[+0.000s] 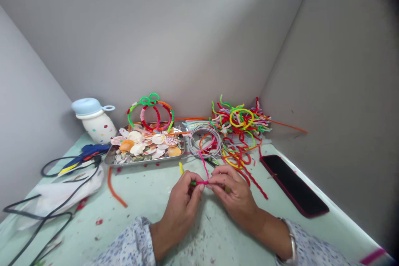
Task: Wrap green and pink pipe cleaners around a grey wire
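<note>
A pink pipe cleaner (204, 165) stands up between my hands, with a short pink stretch running level from finger to finger. My left hand (181, 200) pinches that stretch between thumb and forefinger, where a bit of green also shows. From the other side, the fingertips of my right hand (237, 196) press together on the pink pipe cleaner. Just above the left hand, a yellow pipe cleaner end (181, 168) sticks out. Behind the hands lies a coil of grey wire (190, 143). My palms hide whatever else is held.
A metal tray (146, 162) of seashells (137, 149) carries pipe-cleaner rings (158, 112). Beside it stand a white bottle (99, 128) and blue-handled pliers (89, 149) with a black cable (56, 216). Tangled pipe cleaners (241, 118) and a phone (294, 185) lie to the right.
</note>
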`<state>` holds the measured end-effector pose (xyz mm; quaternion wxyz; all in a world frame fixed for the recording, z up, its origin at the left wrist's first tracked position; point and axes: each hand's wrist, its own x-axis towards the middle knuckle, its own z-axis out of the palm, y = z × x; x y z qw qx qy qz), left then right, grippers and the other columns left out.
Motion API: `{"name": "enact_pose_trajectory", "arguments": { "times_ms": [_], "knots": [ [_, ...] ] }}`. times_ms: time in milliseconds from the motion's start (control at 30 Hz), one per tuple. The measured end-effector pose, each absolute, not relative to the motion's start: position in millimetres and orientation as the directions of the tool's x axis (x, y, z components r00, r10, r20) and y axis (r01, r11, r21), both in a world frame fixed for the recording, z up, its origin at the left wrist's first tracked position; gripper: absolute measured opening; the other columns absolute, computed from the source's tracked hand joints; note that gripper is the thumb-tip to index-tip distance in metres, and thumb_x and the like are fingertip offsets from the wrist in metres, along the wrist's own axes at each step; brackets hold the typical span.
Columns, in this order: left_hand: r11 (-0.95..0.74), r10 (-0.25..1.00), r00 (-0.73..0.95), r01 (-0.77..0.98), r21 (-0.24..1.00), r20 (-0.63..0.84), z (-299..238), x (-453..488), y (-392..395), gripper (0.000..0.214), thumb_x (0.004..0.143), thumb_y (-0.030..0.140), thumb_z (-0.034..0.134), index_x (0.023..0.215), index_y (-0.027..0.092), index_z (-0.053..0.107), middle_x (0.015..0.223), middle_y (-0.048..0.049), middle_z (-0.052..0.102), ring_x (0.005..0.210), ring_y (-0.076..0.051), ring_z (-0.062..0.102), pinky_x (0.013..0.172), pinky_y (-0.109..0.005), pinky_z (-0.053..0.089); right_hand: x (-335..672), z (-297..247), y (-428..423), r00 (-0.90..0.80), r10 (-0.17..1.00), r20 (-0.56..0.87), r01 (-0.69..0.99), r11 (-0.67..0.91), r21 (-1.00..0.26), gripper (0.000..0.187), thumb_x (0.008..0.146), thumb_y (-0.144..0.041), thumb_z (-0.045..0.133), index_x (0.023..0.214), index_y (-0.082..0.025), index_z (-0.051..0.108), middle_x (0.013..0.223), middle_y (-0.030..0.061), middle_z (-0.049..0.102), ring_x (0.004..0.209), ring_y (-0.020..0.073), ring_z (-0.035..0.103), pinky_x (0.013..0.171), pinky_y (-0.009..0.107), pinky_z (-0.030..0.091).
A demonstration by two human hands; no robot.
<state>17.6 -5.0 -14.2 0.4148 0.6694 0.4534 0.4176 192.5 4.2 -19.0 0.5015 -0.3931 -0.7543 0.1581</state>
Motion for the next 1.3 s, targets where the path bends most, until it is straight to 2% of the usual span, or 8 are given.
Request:
{"name": "enact_pose_trajectory", "arguments": {
  "times_ms": [233,567,1067,1300],
  "knots": [
    [-0.242,0.956,0.229,0.268,0.933,0.182,-13.5,17.8,-4.7,0.016,0.092,0.031,0.046,0.092,0.018,0.055,0.082,-0.0023,0.057,0.067,-0.013,0.05,0.06,-0.023,0.04,193.2,-16.7,3.0,-0.191,0.746,0.638,0.462,0.642,-0.612,0.012,0.086,-0.018,0.061,0.092,-0.023,0.07,0.092,0.0048,0.062,0.084,0.0162,0.063,0.072,0.028,0.054],
    [-0.236,0.957,0.229,0.275,0.932,0.175,-13.1,18.1,-6.1,0.016,0.091,0.032,0.047,0.091,0.018,0.055,0.08,-0.002,0.056,0.067,-0.013,0.05,0.059,-0.023,0.039,196.2,-17.3,3.9,-0.229,0.667,0.708,0.513,0.701,-0.495,0.015,0.085,-0.016,0.062,0.094,-0.023,0.071,0.091,0.0046,0.064,0.081,0.0148,0.063,0.069,0.026,0.054],
    [-0.224,0.961,0.224,0.294,0.929,0.161,-13.6,18.1,-4.8,0.017,0.091,0.034,0.047,0.091,0.018,0.055,0.083,-0.0032,0.057,0.07,-0.014,0.052,0.061,-0.024,0.041,196.3,-17.7,4.2,-0.249,0.658,0.711,0.557,0.698,-0.451,0.013,0.087,-0.02,0.062,0.096,-0.022,0.071,0.09,0.0054,0.066,0.08,0.0151,0.065,0.069,0.026,0.055],
    [-0.224,0.961,0.224,0.294,0.929,0.161,-12.8,18.4,-4.4,0.018,0.092,0.033,0.047,0.091,0.018,0.055,0.085,-0.0039,0.058,0.069,-0.014,0.052,0.06,-0.024,0.041,194.6,-14.8,4.0,-0.249,0.686,0.684,0.555,0.68,-0.48,0.013,0.088,-0.022,0.06,0.095,-0.023,0.071,0.09,0.0053,0.066,0.08,0.0157,0.065,0.071,0.028,0.056]
  ]
}}
